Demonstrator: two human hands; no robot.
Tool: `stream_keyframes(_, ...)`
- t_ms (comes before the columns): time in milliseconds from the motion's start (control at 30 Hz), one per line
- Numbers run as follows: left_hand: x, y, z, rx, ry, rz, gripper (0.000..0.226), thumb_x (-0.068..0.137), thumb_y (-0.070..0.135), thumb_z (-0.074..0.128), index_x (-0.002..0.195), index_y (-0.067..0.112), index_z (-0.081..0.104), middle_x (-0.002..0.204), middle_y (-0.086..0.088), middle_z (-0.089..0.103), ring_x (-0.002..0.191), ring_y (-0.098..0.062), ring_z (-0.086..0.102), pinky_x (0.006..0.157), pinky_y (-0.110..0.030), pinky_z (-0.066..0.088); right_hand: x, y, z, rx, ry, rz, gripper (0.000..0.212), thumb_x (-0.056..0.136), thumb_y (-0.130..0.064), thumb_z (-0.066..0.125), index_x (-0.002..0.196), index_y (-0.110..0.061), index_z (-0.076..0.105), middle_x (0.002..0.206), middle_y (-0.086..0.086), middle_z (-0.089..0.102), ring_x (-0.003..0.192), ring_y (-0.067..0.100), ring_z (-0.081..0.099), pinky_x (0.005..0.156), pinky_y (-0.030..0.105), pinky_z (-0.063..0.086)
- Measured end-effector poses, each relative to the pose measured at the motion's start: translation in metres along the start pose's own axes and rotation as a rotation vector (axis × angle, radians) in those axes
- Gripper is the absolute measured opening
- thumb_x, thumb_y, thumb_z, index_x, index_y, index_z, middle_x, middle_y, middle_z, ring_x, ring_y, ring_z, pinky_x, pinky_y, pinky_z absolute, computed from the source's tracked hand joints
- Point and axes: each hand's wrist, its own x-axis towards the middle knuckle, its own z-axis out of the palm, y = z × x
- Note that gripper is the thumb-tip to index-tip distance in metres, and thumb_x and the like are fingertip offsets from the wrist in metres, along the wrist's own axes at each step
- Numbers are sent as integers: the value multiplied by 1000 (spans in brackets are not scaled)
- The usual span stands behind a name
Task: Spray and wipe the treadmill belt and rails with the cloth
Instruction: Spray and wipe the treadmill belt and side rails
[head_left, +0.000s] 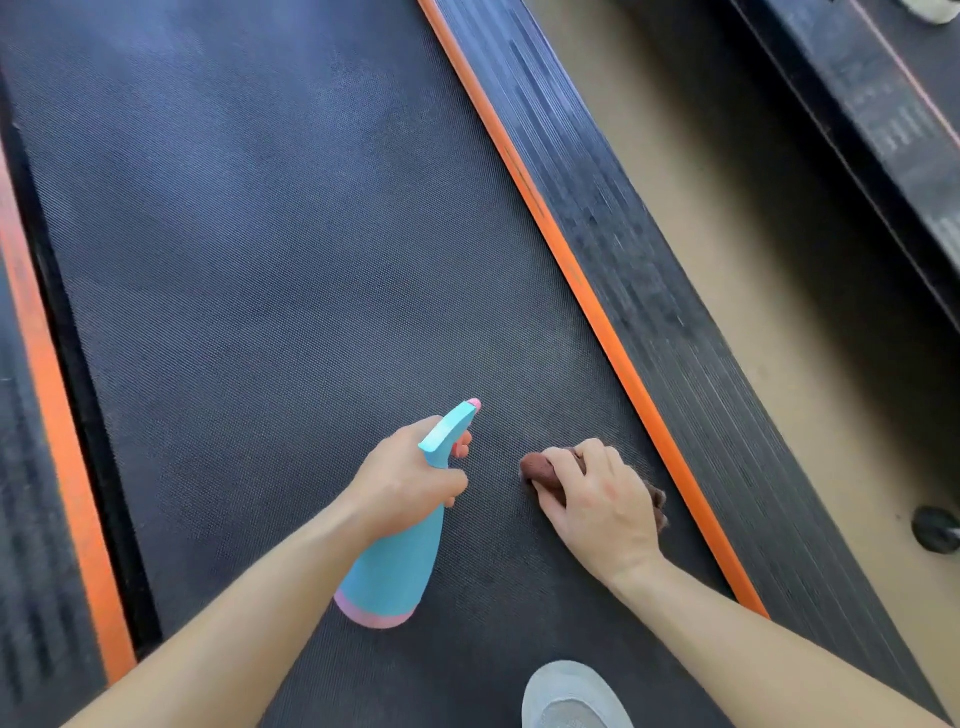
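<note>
On the dark treadmill belt (285, 260), just ahead of a grey shoe (571, 696), two bare hands are hovering low. The left hand (410, 478) is gripping the neck of a turquoise spray bottle (395, 561), a finger curling at the trigger and the nozzle pointing forward, probably to wet the belt beyond. Just beside it, the right hand (602, 504) is clutching a bunched brown cloth (535, 466) and pressing it onto the belt, near the orange-edged ribbed rail (675, 312) on its outer side. No brand or writing is showing anywhere.
</note>
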Motion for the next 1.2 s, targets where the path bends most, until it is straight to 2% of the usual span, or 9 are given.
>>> stream_keyframes(133, 3, 4, -3, -15, 7, 18, 28, 78, 14, 64, 101, 29, 67, 97, 9, 74, 71, -15, 76, 79, -30, 54, -14, 5, -1, -6, -7, 4, 33, 92, -49, 53, 106, -24, 67, 93, 4, 52, 79, 28, 55, 60, 40, 51)
stream_keyframes(300, 3, 3, -3, -27, 85, 0, 7, 69, 24, 60, 74, 30, 58, 76, 4, 73, 70, -15, 76, 86, -42, 59, -17, 5, -1, -10, 6, -26, 31, 92, -48, 56, 107, -24, 67, 95, 4, 54, 80, 28, 55, 62, 40, 50)
stream_keyframes(467, -1, -4, -10, 1, 25, 25, 37, 75, 17, 66, 109, 32, 68, 99, 11, 75, 78, -8, 74, 87, -33, 54, 28, -8, 5, 45, 70, 2, 34, 95, -49, 51, 109, -21, 66, 99, 7, 54, 83, 29, 53, 62, 40, 50)
stream_keyframes(600, -6, -18, -25, -3, 74, 9, 51, 67, 19, 69, 114, 39, 69, 111, 21, 72, 99, -4, 67, 89, -30, 53, 124, -19, 24, -3, 137, -41, 33, 95, -44, 53, 107, -16, 64, 99, 13, 55, 84, 35, 55, 60, 43, 51)
stream_keyframes(833, -10, -34, -54, 58, 138, -19, 39, 63, 28, 64, 100, 42, 68, 104, 24, 72, 92, -3, 68, 90, -35, 55, 226, -46, 20, 32, 73, 67, 37, 99, -44, 53, 119, -13, 57, 113, 18, 52, 99, 38, 52, 74, 46, 47)
stream_keyframes(933, -8, -33, -61, 59, 132, -34, 36, 71, 20, 69, 100, 41, 68, 103, 21, 73, 94, -6, 69, 92, -37, 55, 145, -42, 17, 65, 68, -112, 33, 95, -42, 57, 107, -11, 61, 99, 17, 52, 84, 35, 51, 70, 46, 48)
stream_keyframes(1067, 0, -30, -63, -7, 138, -36, 48, 59, 26, 60, 105, 35, 69, 103, 17, 74, 93, -13, 71, 92, -40, 56, 67, -22, 17, 76, -66, -490, 28, 94, -39, 59, 102, -13, 67, 93, 14, 53, 76, 30, 49, 69, 47, 48)
stream_keyframes(1133, 2, -28, -61, -17, 140, -16, 55, 58, 27, 59, 111, 36, 70, 102, 17, 73, 96, -13, 70, 91, -37, 56, 94, -20, 22, 33, -26, -534, 29, 96, -41, 56, 102, -14, 66, 93, 14, 53, 77, 31, 49, 66, 47, 49)
stream_keyframes(1200, 5, -28, -60, -24, 154, -3, 54, 58, 26, 61, 110, 35, 70, 102, 18, 73, 97, -12, 69, 89, -36, 56, 139, -30, 29, 26, 79, -394, 33, 96, -43, 53, 103, -13, 64, 94, 16, 53, 79, 34, 52, 63, 47, 51)
